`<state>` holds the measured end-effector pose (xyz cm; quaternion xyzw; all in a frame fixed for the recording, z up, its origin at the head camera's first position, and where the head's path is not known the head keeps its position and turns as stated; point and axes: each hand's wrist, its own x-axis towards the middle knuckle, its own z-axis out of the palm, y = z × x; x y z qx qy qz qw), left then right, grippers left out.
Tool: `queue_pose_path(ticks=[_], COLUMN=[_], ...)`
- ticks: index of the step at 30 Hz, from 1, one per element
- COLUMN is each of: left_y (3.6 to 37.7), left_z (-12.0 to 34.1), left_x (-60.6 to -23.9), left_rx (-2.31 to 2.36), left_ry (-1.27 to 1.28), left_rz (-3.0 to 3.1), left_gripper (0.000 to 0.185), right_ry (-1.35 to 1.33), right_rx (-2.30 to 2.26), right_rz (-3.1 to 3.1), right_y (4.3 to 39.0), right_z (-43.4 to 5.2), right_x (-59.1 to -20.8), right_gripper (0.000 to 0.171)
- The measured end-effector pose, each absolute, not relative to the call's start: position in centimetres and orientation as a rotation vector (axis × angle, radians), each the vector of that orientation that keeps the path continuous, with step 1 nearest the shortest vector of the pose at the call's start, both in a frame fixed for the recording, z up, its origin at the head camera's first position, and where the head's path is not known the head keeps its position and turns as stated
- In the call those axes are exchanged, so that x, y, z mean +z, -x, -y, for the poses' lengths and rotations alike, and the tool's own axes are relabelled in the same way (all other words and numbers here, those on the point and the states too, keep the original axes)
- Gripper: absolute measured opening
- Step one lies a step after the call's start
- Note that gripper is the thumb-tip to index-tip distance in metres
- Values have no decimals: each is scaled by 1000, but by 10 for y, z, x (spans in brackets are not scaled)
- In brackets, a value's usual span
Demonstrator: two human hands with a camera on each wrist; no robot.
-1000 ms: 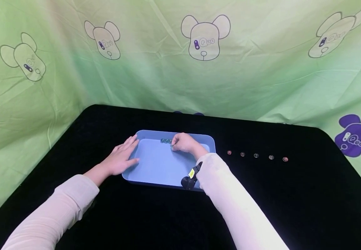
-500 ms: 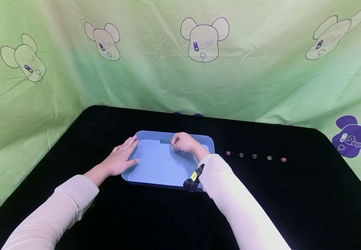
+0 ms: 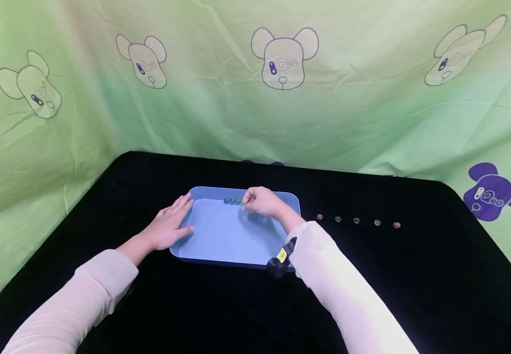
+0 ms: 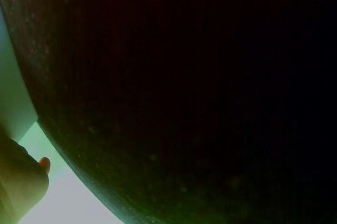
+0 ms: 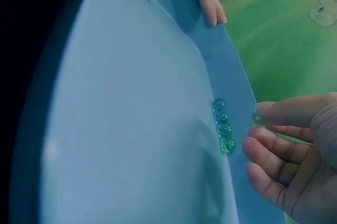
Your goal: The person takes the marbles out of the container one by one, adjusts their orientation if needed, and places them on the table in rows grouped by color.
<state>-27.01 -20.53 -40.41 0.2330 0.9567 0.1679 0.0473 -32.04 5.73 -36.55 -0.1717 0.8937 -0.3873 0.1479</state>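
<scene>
The right hand [image 5: 295, 155] is hovering over the far edge of a shallow blue tray [image 3: 220, 241], w/ thumb and forefinger curled and pinching one small green glass marble [image 5: 258, 117] just above the tray's back wall; the other fingers are hanging loosely curled beneath. Directly below and beside that marble, four more green marbles [image 5: 221, 125] are sitting in a short row, touching one another and resting against the inside of the back wall, which is prob. keeping them from rolling. The left hand [image 3: 168, 223] is lying flat, fingers straight and relaxed, holding nothing; it's resting on the tray's left rim, apparently steadying it. The left wrist view is showing almost nothing, mostly dark cloth and a sliver of pale tray. Both arms are in cream sleeves [image 3: 82, 295], w/ a small black wrist device [image 3: 281, 258] on the right one. The tray is sitting on a black table [image 3: 414, 275]. To the tray's right, well apart from it, five other marbles [image 3: 356, 220] are lying in a spaced line, reddish at the ends, darker in between. A green cloth backdrop [image 3: 361, 108] w/ cartoon bear heads is surrounding the table.
</scene>
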Motion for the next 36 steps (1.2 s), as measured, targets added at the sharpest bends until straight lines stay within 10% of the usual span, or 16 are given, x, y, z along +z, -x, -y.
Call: queue_pose_path(ticks=[36], left_y=[272], left_z=[208], left_x=[-407], left_rx=[544], left_ry=[-723], left_rz=[-2897], left_gripper=[61], right_ry=[666], right_rx=[-1297], right_rz=[-2562], right_y=[275], right_z=[-83], right_x=[-355], right_gripper=[13])
